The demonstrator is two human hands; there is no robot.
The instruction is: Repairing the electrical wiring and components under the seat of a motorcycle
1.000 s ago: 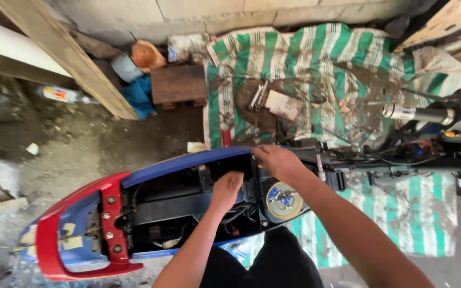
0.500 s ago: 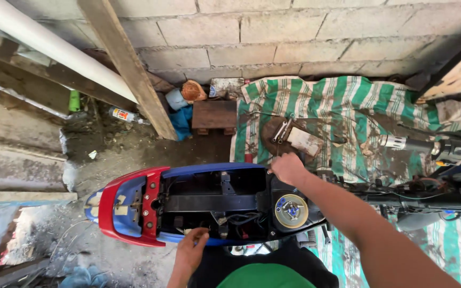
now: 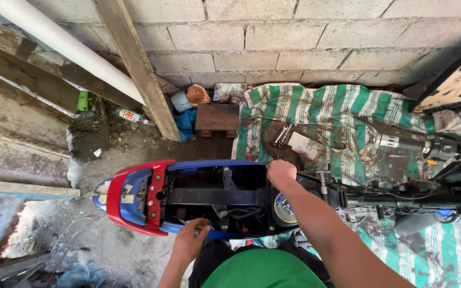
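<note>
Head view: left hand (image 3: pixel 190 240) curled over the near edge of the stripped scooter (image 3: pixel 188 200), right hand (image 3: pixel 281 173) closed on its far edge, beside the round cap (image 3: pixel 284 208). Scooter standing mid-scene, red tail left, loose wires (image 3: pixel 236 213) bare in the open bay. Risk of snagging or pinching those wires, or tipping toward the striped tarp (image 3: pixel 342 112) and wrenches (image 3: pixel 282 133), from an uneven pull.

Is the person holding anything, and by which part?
Both hands grip the motorbike body: left hand on its near edge, right hand on its far edge.
</note>
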